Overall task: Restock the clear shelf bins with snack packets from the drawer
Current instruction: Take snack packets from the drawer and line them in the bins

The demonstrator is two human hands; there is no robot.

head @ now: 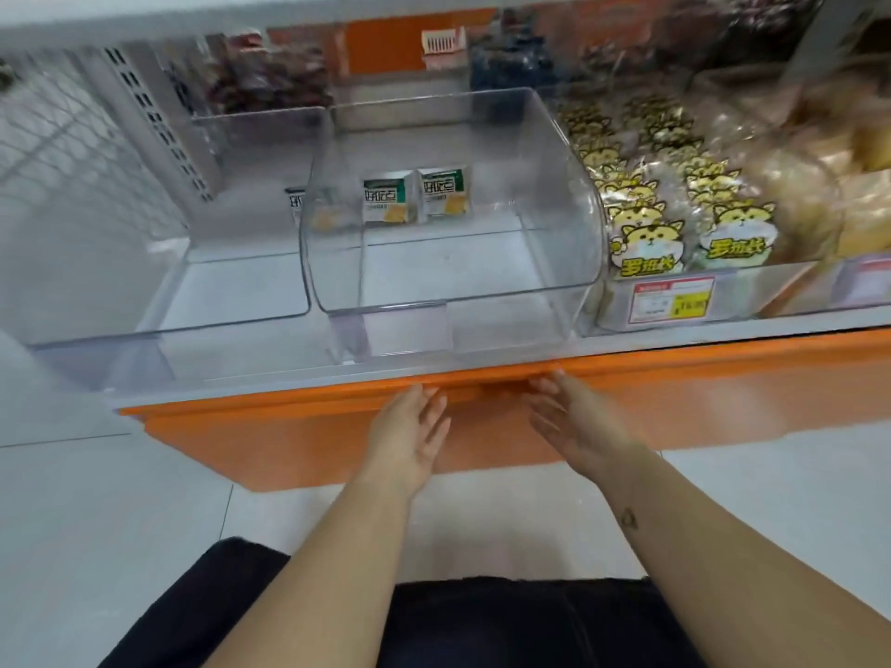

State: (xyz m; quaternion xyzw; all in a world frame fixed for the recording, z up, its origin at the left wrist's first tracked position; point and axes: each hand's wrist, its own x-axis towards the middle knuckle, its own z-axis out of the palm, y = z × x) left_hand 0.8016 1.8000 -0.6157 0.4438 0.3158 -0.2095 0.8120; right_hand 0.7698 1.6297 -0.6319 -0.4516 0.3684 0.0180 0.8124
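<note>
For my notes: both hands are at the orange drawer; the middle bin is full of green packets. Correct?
No: the head view shows the middle bin holding only a few green packets. Left hand and right hand are at the drawer.

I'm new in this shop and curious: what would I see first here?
Probably the bright orange drawer low in front, with the left hand and right hand at its top edge. Above it, the big clear bin holds just a few green packets, while yellow cat packets crowd the bin to its right.
</note>
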